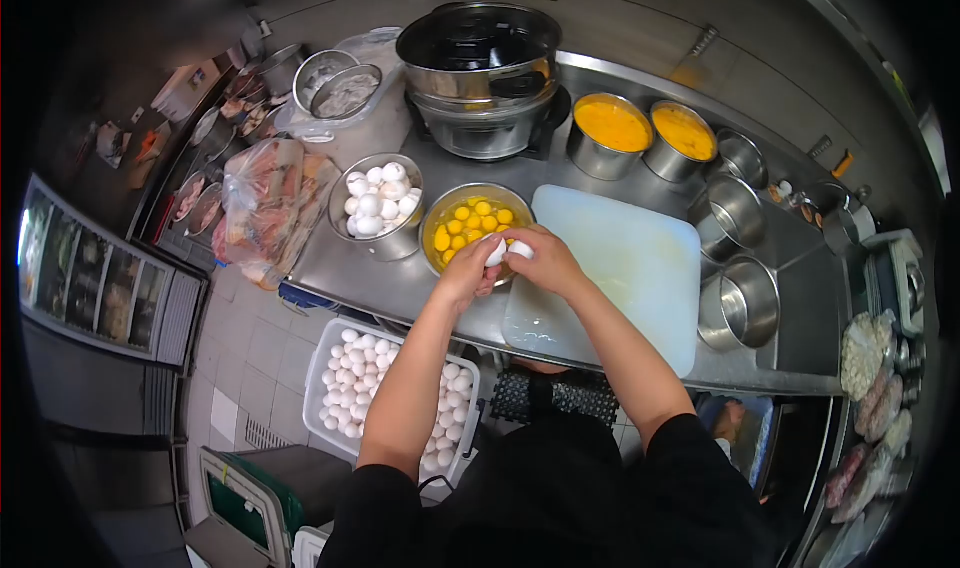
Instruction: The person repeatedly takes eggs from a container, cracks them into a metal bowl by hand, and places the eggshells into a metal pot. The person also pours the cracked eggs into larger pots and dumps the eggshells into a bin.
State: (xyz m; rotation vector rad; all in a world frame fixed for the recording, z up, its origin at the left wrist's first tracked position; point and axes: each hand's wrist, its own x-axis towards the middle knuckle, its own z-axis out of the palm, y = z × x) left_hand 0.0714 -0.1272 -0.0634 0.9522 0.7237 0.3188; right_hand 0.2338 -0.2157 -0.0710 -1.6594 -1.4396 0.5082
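Both my hands are over the near rim of a metal bowl that holds several egg yolks in clear egg white. Closed fingers of my left hand grip a white eggshell. Close beside it, my right hand pinches another white shell piece. They look like two parts of one egg, though the fingers cover much of them. Left of the bowl stands a metal pot heaped with whole white eggs.
A white cutting board lies to the right. Behind it are two pots of orange-yellow liquid. A large black-topped steamer stands at the back. Below the counter, a plastic bin holds many eggs. Bagged meat lies left; metal pots stand right.
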